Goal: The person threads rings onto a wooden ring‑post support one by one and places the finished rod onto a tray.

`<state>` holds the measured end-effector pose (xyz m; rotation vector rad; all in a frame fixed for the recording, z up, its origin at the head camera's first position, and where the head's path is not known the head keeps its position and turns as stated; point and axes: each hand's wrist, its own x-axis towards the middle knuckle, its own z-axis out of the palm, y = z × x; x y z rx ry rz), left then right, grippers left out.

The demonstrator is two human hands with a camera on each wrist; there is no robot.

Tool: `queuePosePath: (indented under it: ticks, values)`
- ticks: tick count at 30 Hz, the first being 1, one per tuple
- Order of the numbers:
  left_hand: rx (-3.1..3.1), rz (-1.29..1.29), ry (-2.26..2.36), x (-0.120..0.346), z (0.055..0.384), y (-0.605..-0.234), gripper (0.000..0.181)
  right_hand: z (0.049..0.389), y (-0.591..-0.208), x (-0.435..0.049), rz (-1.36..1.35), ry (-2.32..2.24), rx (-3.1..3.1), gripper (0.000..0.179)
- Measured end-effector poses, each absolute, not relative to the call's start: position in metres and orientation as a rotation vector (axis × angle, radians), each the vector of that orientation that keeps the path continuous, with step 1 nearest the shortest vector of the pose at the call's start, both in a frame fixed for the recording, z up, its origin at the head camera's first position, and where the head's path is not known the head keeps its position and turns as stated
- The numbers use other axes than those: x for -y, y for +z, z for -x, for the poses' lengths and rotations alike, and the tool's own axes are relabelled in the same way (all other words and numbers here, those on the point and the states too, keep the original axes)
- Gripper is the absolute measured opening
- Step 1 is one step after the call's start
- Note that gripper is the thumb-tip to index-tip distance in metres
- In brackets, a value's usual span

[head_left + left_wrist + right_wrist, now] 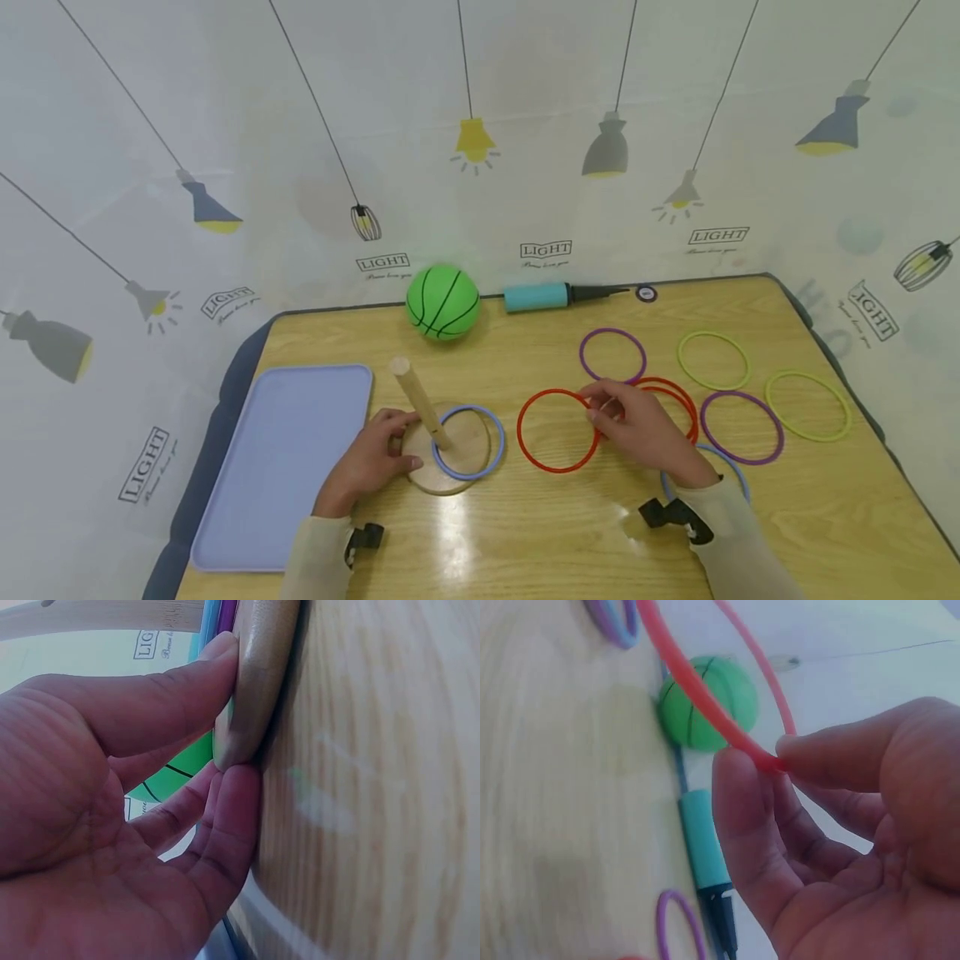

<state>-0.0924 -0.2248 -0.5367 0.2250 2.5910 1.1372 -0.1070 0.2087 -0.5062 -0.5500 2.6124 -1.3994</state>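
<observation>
A round wooden base (431,479) carries an upright wooden peg (417,397), which leans left in the head view. My left hand (371,457) holds the base's left edge, its thumb (180,694) on top and fingertips (238,799) low against the side. A blue ring (504,442) lies around the peg's foot; the left wrist view shows a purple edge (227,616) beside it. To the right, my right hand (637,425) pinches a red ring (519,429) between thumb and fingers. The right wrist view shows this red ring (697,690) raised above the table.
Purple (645,358), yellow-green (750,367), red (696,408) and blue rings (742,479) lie around and beyond my right hand. A lilac tray (281,467) is at left. At the back sit a green ball (442,302), a teal hand pump (536,297) and a small dark disc (646,293).
</observation>
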Motion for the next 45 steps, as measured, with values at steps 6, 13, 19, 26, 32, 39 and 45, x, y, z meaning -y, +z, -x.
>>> queuePosePath:
  ticks: [6, 13, 19, 26, 32, 39, 45]
  values:
    - [-2.598, -0.228, 1.127, 0.224, 0.092, -0.538, 0.068, 0.104, -0.488, -0.200, 0.506, -1.589, -2.410, 0.026]
    - [-2.601, -0.225, 1.135, 0.223, 0.092, -0.537, 0.068, 0.102, -0.468, -0.187, 0.496, -1.716, -2.316, 0.032]
    - [-2.607, -0.233, 1.123, 0.224, 0.092, -0.537, 0.068, 0.099, -0.457, -0.179, 0.544, -1.815, -2.271, 0.033]
    - [-2.595, -0.232, 1.145, 0.224, 0.092, -0.536, 0.067, 0.094, -0.435, -0.165, 0.589, -1.980, -2.181, 0.030]
    - [-2.582, -0.235, 1.163, 0.225, 0.092, -0.535, 0.066, 0.092, -0.411, -0.144, 0.573, -2.136, -2.077, 0.031]
    - [-2.596, -0.235, 1.142, 0.227, 0.093, -0.538, 0.066, 0.096, -0.392, -0.107, 0.698, -2.248, -1.932, 0.033]
    - [-2.644, -0.310, 1.131, 0.226, 0.093, -0.538, 0.066, 0.099, -0.394, -0.082, 0.699, -2.254, -1.827, 0.033]
